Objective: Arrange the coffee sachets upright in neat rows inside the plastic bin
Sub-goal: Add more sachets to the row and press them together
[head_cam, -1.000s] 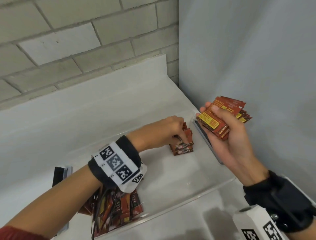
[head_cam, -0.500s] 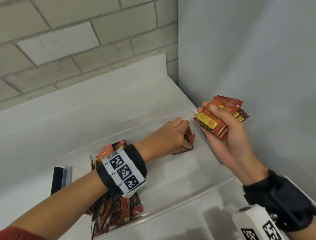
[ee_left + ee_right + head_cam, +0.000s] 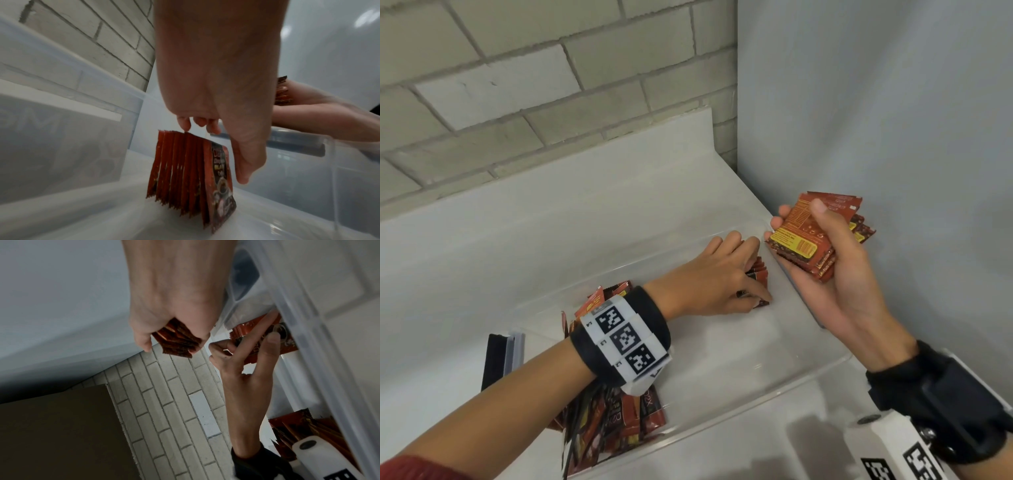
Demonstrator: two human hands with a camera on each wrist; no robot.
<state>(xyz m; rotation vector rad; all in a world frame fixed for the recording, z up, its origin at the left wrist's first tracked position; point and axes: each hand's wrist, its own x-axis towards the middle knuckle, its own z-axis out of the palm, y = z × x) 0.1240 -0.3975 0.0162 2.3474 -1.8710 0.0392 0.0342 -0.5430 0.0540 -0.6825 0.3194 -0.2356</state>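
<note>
A clear plastic bin (image 3: 756,397) lies on the white counter. At its far right corner several red coffee sachets (image 3: 758,274) stand upright in a row (image 3: 185,162). My left hand (image 3: 736,274) reaches into the bin and holds that row: curled fingertips (image 3: 183,123) sit on the top edges and the thumb (image 3: 242,162) runs down the front sachet. My right hand (image 3: 835,274) hovers over the bin's right end and grips a fanned stack of sachets (image 3: 808,236), also seen from the wrist (image 3: 176,342). A loose pile of sachets (image 3: 616,425) fills the bin's left end, partly under my left wrist.
A black and grey flat object (image 3: 498,359) stands just left of the bin. A brick wall (image 3: 517,85) runs behind the counter and a smooth grey wall (image 3: 876,120) closes the right side. The bin's bare floor (image 3: 722,349) lies between the pile and the row.
My left hand slid the upright row farther toward the bin's far right corner, uncovering sachets at the bin's left end. The right hand kept its stack, tilting it slightly.
</note>
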